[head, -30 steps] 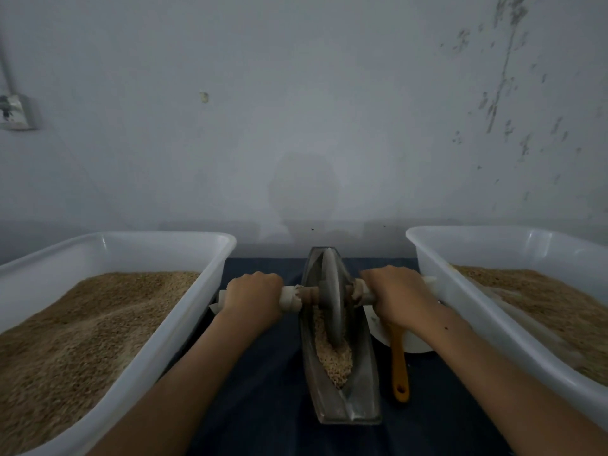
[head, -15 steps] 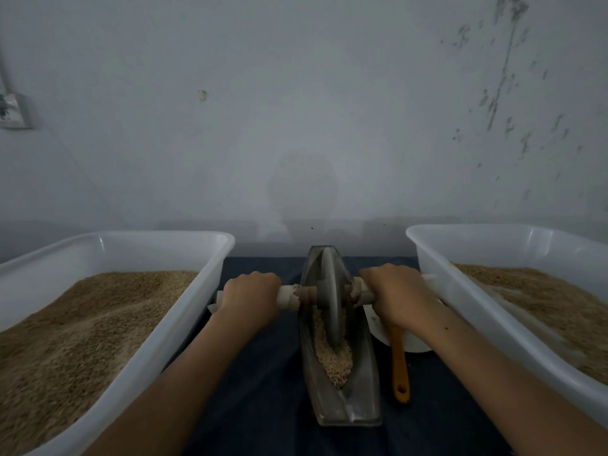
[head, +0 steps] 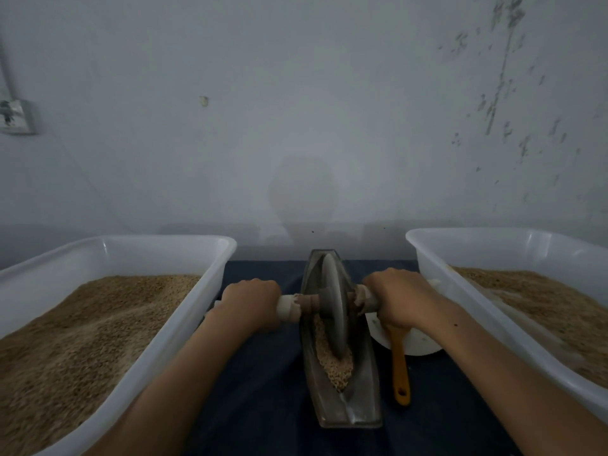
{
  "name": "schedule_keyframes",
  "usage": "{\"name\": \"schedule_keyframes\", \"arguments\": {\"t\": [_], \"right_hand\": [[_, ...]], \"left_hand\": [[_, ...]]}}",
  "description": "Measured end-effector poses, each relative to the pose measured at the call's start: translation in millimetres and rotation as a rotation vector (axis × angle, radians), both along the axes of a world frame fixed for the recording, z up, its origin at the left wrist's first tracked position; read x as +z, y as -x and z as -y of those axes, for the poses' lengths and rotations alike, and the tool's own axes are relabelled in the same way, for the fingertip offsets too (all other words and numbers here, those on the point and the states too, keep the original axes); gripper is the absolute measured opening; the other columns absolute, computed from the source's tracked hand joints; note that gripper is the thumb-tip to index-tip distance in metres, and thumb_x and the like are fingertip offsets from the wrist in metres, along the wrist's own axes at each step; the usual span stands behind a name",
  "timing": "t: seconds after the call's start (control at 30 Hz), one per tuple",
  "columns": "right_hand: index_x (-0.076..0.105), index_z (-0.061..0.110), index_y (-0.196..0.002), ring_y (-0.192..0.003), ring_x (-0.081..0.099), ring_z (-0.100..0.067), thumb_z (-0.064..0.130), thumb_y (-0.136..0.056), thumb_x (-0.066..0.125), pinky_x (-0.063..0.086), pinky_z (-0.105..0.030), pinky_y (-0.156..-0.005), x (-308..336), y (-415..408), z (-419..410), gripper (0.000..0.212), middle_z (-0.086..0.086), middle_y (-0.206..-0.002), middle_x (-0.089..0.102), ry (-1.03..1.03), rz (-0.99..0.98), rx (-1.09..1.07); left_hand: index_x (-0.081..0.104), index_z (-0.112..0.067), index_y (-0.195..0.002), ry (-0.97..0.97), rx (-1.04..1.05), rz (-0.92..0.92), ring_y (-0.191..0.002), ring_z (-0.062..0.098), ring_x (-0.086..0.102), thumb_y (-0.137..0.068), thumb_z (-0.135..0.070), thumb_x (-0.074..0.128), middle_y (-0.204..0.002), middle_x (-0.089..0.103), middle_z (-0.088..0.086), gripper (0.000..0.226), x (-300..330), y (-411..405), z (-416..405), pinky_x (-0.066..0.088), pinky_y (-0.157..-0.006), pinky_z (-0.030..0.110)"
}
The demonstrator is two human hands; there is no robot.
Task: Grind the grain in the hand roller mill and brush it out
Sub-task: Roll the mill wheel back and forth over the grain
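Rolling away: both hands, left (head: 251, 299) and right (head: 399, 297), keep a tight grip on the axle (head: 304, 302). Wheel (head: 334, 304) has crept slightly back up the trough (head: 360, 399) since a second ago; grain (head: 335, 366) looks mostly whole, so brush (head: 400, 366) waits.

Dull metal trough (head: 360, 386), glossy plastic tubs (head: 210, 248)

Between my hands stands the grey metal boat-shaped trough of the hand roller mill (head: 345, 409), its upright grey grinding disc (head: 333, 301) set on a brown wooden axle with pale grips (head: 289, 307). Tan crushed grain (head: 335, 366) lies heaped in the trough's groove, just nearer me than the disc.
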State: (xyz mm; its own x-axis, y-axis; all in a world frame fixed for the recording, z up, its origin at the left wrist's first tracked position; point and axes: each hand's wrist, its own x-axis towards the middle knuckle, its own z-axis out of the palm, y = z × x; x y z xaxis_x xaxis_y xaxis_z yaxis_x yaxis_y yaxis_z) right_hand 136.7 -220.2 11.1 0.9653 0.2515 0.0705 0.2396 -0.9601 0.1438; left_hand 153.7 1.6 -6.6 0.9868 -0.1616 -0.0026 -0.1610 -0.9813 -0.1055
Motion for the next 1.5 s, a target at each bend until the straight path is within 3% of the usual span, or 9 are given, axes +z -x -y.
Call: {"name": "schedule_keyframes", "arguments": {"t": [0.17, 0.43, 0.57, 0.67, 0.77, 1.07, 1.2, 1.37, 1.5], "right_hand": [[0.056, 0.019, -0.101, -0.083, 0.057, -0.017, 0.015, -0.085, 0.061, 0.042, -0.029, -0.069, 3, 3, 2, 0.017, -0.001, -0.093, 0.057, -0.001, -0.153, -0.022], [0.051, 0.022, -0.109, -0.102, 0.059, -0.023, 0.013, -0.089, 0.055, 0.039, -0.029, -0.072, -9, -3, 4, 0.022, -0.002, -0.111, 0.060, -0.064, 0.027, 0.018], [0.048, 0.022, -0.104, -0.098, 0.059, -0.020, 0.011, -0.091, 0.052, 0.046, -0.035, -0.087, -14, -2, 2, 0.017, -0.001, -0.105, 0.063, -0.125, 0.167, 0.074], [0.047, 0.023, -0.101, -0.097, 0.059, -0.019, 0.014, -0.093, 0.051, 0.044, -0.033, -0.088, -16, -2, 2, 0.013, 0.001, -0.103, 0.062, -0.138, 0.208, 0.080], [0.048, 0.022, -0.100, -0.096, 0.059, -0.020, 0.013, -0.091, 0.052, 0.040, -0.030, -0.078, -14, 0, 1, 0.014, 0.000, -0.103, 0.062, -0.113, 0.178, 0.055], [0.052, 0.024, -0.093, -0.092, 0.060, -0.019, 0.017, -0.084, 0.059, 0.043, -0.029, -0.069, 0, 0, 1, 0.014, -0.001, -0.101, 0.061, -0.006, -0.095, 0.018], [0.054, 0.020, -0.097, -0.093, 0.060, -0.020, 0.016, -0.086, 0.058, 0.042, -0.029, -0.070, -2, 0, 0, 0.013, -0.003, -0.103, 0.061, -0.013, -0.061, 0.019], [0.040, 0.023, -0.090, -0.097, 0.058, -0.023, 0.012, -0.090, 0.053, 0.034, -0.028, -0.069, -7, 0, -1, 0.017, -0.003, -0.107, 0.058, -0.033, 0.036, 0.017], [0.042, 0.020, -0.102, -0.099, 0.058, -0.023, 0.010, -0.091, 0.050, 0.032, -0.028, -0.073, -11, 1, -1, 0.017, -0.004, -0.107, 0.059, -0.059, 0.141, 0.050]], "left_hand": [[0.054, -0.018, -0.119, -0.058, 0.012, -0.048, -0.100, 0.021, 0.060, -0.081, -0.030, 0.070, -0.111, 0.062, 0.003, 0.043, 6, 5, 3, 0.046, -0.086, 0.034], [0.053, -0.020, -0.112, -0.008, -0.046, 0.216, -0.098, 0.020, 0.059, -0.088, -0.026, 0.059, -0.108, 0.061, 0.002, 0.025, -2, 9, 15, 0.041, -0.078, 0.031], [0.047, -0.021, -0.108, 0.035, -0.064, 0.315, -0.093, 0.021, 0.060, -0.088, -0.031, 0.057, -0.103, 0.062, 0.001, 0.024, -5, 10, 16, 0.035, -0.068, 0.030], [0.049, -0.021, -0.108, 0.044, -0.053, 0.298, -0.095, 0.022, 0.060, -0.088, -0.030, 0.057, -0.104, 0.062, 0.001, 0.024, -5, 11, 16, 0.035, -0.069, 0.031], [0.052, -0.020, -0.111, 0.029, -0.054, 0.253, -0.099, 0.022, 0.059, -0.088, -0.027, 0.058, -0.109, 0.061, 0.002, 0.024, -3, 11, 16, 0.036, -0.073, 0.031], [0.053, -0.015, -0.122, -0.048, -0.065, 0.030, -0.103, 0.022, 0.058, -0.085, -0.028, 0.064, -0.114, 0.060, 0.005, 0.040, 6, 13, 14, 0.040, -0.078, 0.031], [0.054, -0.016, -0.120, -0.024, -0.056, 0.004, -0.102, 0.022, 0.059, -0.084, -0.027, 0.066, -0.112, 0.061, 0.004, 0.040, 5, 11, 13, 0.042, -0.081, 0.032], [0.056, -0.019, -0.115, 0.038, -0.078, 0.091, -0.100, 0.021, 0.059, -0.085, -0.025, 0.063, -0.110, 0.062, 0.003, 0.031, 1, 5, 10, 0.044, -0.082, 0.033], [0.054, -0.021, -0.107, 0.068, -0.083, 0.171, -0.097, 0.022, 0.060, -0.086, -0.024, 0.059, -0.107, 0.062, 0.002, 0.022, -3, 3, 9, 0.041, -0.075, 0.031]]}}
